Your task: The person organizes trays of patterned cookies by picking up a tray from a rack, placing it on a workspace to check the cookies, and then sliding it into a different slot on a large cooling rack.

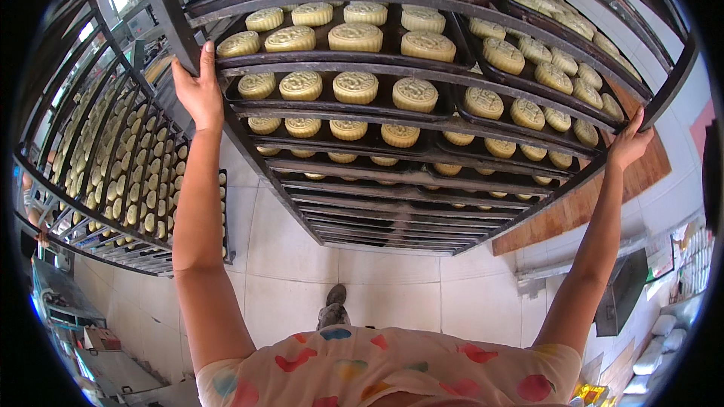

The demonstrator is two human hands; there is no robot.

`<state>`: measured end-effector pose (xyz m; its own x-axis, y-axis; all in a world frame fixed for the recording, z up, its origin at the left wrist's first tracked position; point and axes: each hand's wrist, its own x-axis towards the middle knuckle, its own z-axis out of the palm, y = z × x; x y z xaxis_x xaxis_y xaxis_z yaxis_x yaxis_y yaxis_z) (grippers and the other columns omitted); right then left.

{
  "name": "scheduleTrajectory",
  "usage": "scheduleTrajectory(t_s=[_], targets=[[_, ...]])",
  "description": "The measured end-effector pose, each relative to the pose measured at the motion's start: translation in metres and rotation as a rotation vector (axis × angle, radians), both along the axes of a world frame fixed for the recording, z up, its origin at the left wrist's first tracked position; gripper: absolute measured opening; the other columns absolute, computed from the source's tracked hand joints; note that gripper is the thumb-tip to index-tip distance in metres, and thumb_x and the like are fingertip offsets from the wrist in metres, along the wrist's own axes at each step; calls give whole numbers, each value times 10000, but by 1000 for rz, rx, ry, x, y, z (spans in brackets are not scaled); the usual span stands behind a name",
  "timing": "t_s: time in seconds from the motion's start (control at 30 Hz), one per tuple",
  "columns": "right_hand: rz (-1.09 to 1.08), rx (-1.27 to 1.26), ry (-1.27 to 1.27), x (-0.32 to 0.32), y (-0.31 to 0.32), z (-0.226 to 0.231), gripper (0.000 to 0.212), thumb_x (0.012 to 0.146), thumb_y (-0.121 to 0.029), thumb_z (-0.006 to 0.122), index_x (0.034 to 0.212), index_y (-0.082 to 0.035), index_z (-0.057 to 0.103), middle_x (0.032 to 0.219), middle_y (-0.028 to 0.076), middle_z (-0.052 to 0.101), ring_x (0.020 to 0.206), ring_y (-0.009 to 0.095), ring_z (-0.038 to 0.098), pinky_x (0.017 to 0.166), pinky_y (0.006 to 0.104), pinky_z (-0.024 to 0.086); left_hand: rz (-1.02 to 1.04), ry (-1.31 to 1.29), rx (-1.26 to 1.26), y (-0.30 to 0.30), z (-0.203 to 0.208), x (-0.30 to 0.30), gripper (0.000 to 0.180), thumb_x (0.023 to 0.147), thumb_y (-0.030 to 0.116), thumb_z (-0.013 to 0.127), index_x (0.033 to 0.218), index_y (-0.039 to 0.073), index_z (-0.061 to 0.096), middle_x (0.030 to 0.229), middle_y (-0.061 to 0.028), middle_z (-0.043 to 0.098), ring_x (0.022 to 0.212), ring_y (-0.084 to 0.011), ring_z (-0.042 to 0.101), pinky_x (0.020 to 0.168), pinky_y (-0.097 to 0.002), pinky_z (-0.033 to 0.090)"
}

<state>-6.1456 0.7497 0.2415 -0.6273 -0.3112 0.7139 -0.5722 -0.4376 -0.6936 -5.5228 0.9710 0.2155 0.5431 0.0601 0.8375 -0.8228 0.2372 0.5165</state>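
Note:
Both of my arms reach forward to a tall dark metal rack [167,19] that stands right in front of me. My left hand [199,90] grips its left upright, thumb along the near side. Around the right upright my right hand [630,145] is closed, a little lower in the picture. Between the hands, stacked dark baking trays [332,61] sit side by side on the shelves. Rows of pale round molded pastries like mooncakes [355,37], with patterned tops and fluted sides, lie on them. The lower shelves are partly hidden in shadow.
Another rack [103,24], loaded with similar pastries, stands close on the left. Pale floor tiles [294,294] show below, with my shoe [336,295] on them. At right are a brown wooden strip [648,169], a grey metal box [623,291] and pale bags [650,360].

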Motion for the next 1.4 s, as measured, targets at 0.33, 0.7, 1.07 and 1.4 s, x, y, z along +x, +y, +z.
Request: scheduleTrajectory(t_s=[0.33,0.7,1.07,1.4], targets=[[-87,-51,148,-10,1,-4,472,863,-456,600,858,10,524,690,113,562,592,211,526,582,350,449,-230,175,-36,1,-7,-1,348,841,261,682,991,-34,573,886,-71,635,755,-118,531,726,-247,445],[236,-141,189,-11,-4,3,317,872,-298,640,928,-10,520,743,38,562,651,103,496,627,250,436,-251,293,26,10,-5,-13,344,834,264,687,1003,-11,568,942,-52,602,834,-135,529,783,-252,418],[509,12,89,-39,-27,8,242,863,-196,654,947,1,539,792,13,575,703,86,488,644,221,423,-284,287,66,23,-11,-18,293,860,203,661,1045,-2,563,963,-51,606,882,-131,541,829,-248,410],[539,68,63,-37,-16,10,223,880,-227,637,905,-35,525,734,-9,552,615,45,483,518,199,399,-275,331,35,16,-5,-18,376,874,266,643,1114,3,524,1048,-56,586,946,-129,525,857,-252,398]])
